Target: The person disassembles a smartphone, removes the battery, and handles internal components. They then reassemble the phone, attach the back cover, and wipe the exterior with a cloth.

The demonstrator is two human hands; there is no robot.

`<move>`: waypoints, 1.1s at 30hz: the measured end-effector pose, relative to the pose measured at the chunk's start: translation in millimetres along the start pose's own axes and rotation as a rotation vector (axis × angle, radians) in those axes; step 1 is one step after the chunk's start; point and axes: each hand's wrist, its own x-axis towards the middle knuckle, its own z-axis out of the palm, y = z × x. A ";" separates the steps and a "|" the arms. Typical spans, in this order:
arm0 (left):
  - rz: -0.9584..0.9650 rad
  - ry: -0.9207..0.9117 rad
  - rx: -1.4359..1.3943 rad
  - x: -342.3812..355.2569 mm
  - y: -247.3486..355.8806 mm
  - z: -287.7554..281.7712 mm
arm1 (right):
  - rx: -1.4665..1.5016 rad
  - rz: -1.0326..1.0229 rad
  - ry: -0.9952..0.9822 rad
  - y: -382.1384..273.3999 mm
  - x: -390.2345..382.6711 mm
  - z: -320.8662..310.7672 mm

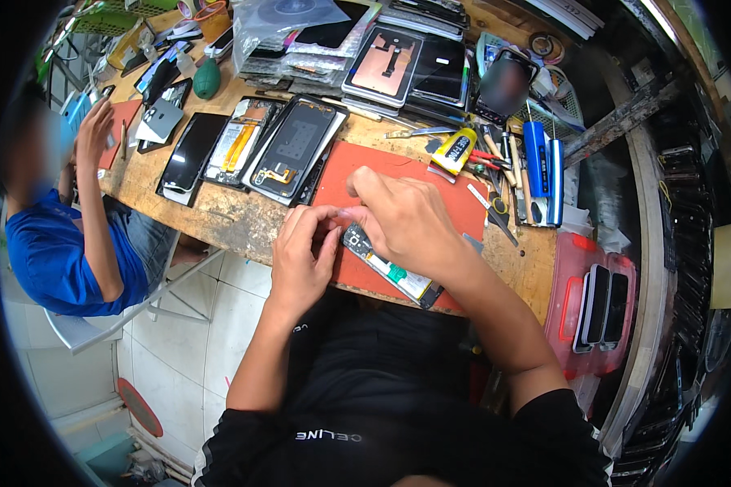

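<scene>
An opened phone [411, 281] lies tilted on the orange-red work mat [357, 274], with its circuit board, a green patch and a pale battery showing. Over its upper left end, my left hand [302, 247] is closed, thumb and fingertips pinched. My right hand [404, 217] reaches across from the right, bent over the phone and hiding part of it. Its fingertips meet those of my left hand in a pinch. Whatever small piece they hold, if any, is too small to make out.
Left of the mat lie a phone back housing [294, 150], another opened phone [240, 146] and a dark screen [193, 154]. A yellow glue tube [455, 150], tweezers and blue-handled tools [536, 166] sit at right. Screens [382, 69] are stacked behind. A person in blue [73, 260] works at left.
</scene>
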 end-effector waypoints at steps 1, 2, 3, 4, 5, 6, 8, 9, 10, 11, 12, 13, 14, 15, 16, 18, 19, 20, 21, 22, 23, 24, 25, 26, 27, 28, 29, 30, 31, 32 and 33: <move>-0.001 0.007 -0.001 0.2 -0.1 0.3 | -0.006 -0.026 0.015 0.5 0.9 -0.2; 0.002 0.011 -0.017 0.8 0.0 0.7 | 0.011 -0.023 0.012 -0.1 1.2 0.0; -0.020 0.014 -0.045 -0.1 1.0 0.7 | 0.035 -0.036 -0.010 -0.8 1.4 0.5; -0.064 0.006 -0.097 -0.3 1.8 0.9 | 0.060 -0.027 -0.027 -0.9 1.9 0.2; -0.035 0.011 -0.043 -0.2 2.5 0.5 | 0.051 -0.048 -0.022 -3.2 1.5 1.8; -0.021 0.002 -0.016 -0.1 3.0 -0.3 | 0.037 -0.046 -0.007 -4.2 2.0 3.1; 0.009 -0.005 0.014 0.9 3.6 -0.3 | 0.012 -0.027 0.003 -4.9 0.9 2.6; 0.021 0.001 0.022 1.3 3.4 -0.8 | 0.004 -0.013 -0.006 -4.1 1.0 2.1; 0.023 0.005 0.021 1.4 3.1 -0.9 | -0.003 -0.004 -0.015 -4.0 -0.2 1.6; 0.036 0.011 0.031 0.8 2.8 -1.4 | 0.033 -0.017 -0.003 -2.5 -0.3 1.0; 0.037 0.008 0.030 0.5 2.1 -1.6 | 0.071 -0.028 0.007 -0.2 0.0 0.0; 0.023 0.005 0.017 -0.5 1.6 -1.4 | 0.108 -0.015 0.022 0.6 -0.8 0.2; 0.011 -0.003 0.004 -1.3 0.9 -1.2 | 0.178 -0.020 0.039 1.6 -1.1 0.7; -0.013 -0.010 -0.020 -1.7 -0.2 -0.8 | 0.247 -0.002 0.063 2.1 -1.6 1.4; -0.035 -0.015 -0.043 -2.6 -0.8 -0.4 | 0.314 0.015 0.089 2.2 -2.3 2.5; 0.002 0.001 -0.047 -2.6 -2.7 0.0 | 0.317 -0.008 0.104 1.8 -2.5 4.8; 0.004 0.010 -0.054 -2.7 -3.2 -0.1 | 0.304 -0.008 0.100 1.1 -2.4 6.0; 0.023 0.018 -0.046 -2.7 -3.8 -0.4 | 0.293 -0.005 0.094 0.3 -2.3 7.1; 0.019 0.020 -0.047 -3.3 -3.7 -0.5 | 0.311 -0.021 0.088 -0.1 -2.1 7.6; 0.014 0.020 -0.050 -3.6 -3.8 -0.6 | 0.329 -0.033 0.083 -0.2 -1.6 8.1; 0.007 0.022 -0.052 -4.1 -3.7 -0.6 | 0.345 -0.034 0.081 -0.5 -1.6 8.3; 0.004 0.024 -0.055 -4.3 -3.7 -0.7 | 0.342 -0.047 0.078 -0.7 -1.4 8.2; 0.004 0.026 -0.065 -4.4 -4.0 -0.5 | 0.335 -0.055 0.078 -0.8 -1.4 8.1; 0.007 0.037 -0.073 -4.5 -4.3 -0.4 | 0.322 -0.076 0.084 -0.9 -1.6 7.9; 0.010 0.047 -0.089 -4.8 -4.8 -0.3 | 0.324 -0.071 0.092 -1.0 -1.8 7.9; -0.007 0.060 -0.116 -5.3 -5.3 -0.1 | 0.325 -0.074 0.103 -1.4 -2.3 7.8; -0.006 0.063 -0.129 -5.7 -5.9 0.0 | 0.328 -0.073 0.113 -2.0 -2.7 7.9; -0.021 0.070 -0.154 -6.1 -6.6 0.2 | 0.325 -0.076 0.116 -2.4 -3.3 8.0; -0.036 0.075 -0.180 -6.5 -7.2 0.5 | 0.321 -0.078 0.120 -2.8 -3.6 7.9; -0.017 0.073 -0.153 -6.7 -8.0 0.4 | 0.322 -0.081 0.138 -3.0 -3.7 8.0; 0.008 0.074 -0.127 -6.9 -8.6 0.3 | 0.335 -0.071 0.121 -3.2 -3.7 8.1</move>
